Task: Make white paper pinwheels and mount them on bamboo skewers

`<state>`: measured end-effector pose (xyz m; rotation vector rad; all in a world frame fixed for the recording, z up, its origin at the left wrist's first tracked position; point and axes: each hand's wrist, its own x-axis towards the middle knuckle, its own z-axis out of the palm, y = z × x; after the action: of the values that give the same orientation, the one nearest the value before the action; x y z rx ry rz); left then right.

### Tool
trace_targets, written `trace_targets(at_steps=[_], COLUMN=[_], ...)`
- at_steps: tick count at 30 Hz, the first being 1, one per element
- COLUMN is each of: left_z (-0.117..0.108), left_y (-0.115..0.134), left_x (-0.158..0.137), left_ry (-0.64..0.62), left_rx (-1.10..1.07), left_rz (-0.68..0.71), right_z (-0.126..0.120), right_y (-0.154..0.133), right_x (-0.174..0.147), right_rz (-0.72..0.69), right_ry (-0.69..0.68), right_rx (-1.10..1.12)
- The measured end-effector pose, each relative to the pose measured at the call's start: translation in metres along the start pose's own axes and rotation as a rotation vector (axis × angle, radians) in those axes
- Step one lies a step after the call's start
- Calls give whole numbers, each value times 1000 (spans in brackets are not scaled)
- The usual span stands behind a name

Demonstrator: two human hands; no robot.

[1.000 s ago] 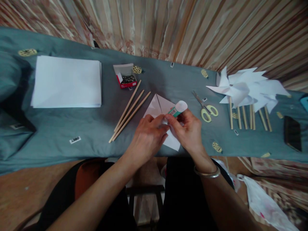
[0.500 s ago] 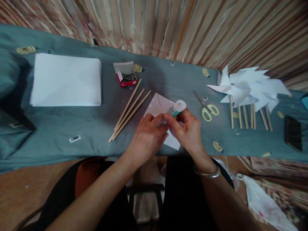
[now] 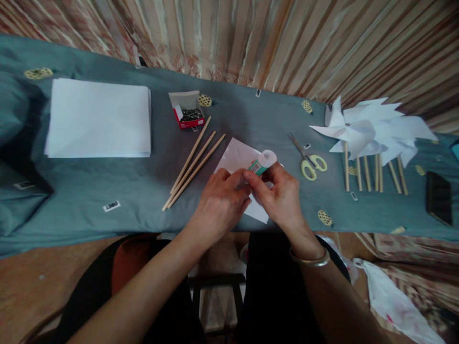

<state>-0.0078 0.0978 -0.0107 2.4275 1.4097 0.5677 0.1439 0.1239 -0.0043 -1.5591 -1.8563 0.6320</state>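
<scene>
Between my hands a glue stick [image 3: 263,162], white with a green label, is tilted with its white end up and to the right. My right hand [image 3: 281,193] grips it, thumb along its lower part. My left hand [image 3: 224,198] is closed, its fingertips meeting the right thumb at the lower end of the glue stick; my fingers hide that end. Under both hands lies a white paper square [image 3: 233,155] with crease lines, partly covered. To the left are three wooden sticks [image 3: 195,167]. Scissors [image 3: 307,160] with yellow handles lie to the right.
A stack of white paper [image 3: 98,119] lies at the left on the teal cloth [image 3: 139,200]. An opened red box of pins [image 3: 190,117] stands behind the sticks. Several paper pinwheels [image 3: 376,129] on sticks and a dark phone [image 3: 439,198] are at the right. A pleated curtain [image 3: 251,43] hangs behind.
Almost nothing differs. The glue stick is tipped very slightly, and both hands keep the same place over the paper.
</scene>
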Motion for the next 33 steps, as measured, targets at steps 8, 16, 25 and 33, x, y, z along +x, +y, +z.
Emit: trace_targets(at_steps=[8,16,25,33], left_z=[-2,-1,-2,-4], left_y=[-1,-2,-2,-1], left_x=[-2,-2,-2,-2], left_ry=[-12,3,-4,-28], left_rx=[7,26,18,1], left_rz=[6,14,14,5], right_z=[-2,-4,-8,-10], right_y=[2,4,5,5], right_x=[-3,-3,-4,-6], right_rz=[-37,-64,-70,-59], right_ry=[-5,-47,-104,-130], right_rx=[-27,-30,15,37])
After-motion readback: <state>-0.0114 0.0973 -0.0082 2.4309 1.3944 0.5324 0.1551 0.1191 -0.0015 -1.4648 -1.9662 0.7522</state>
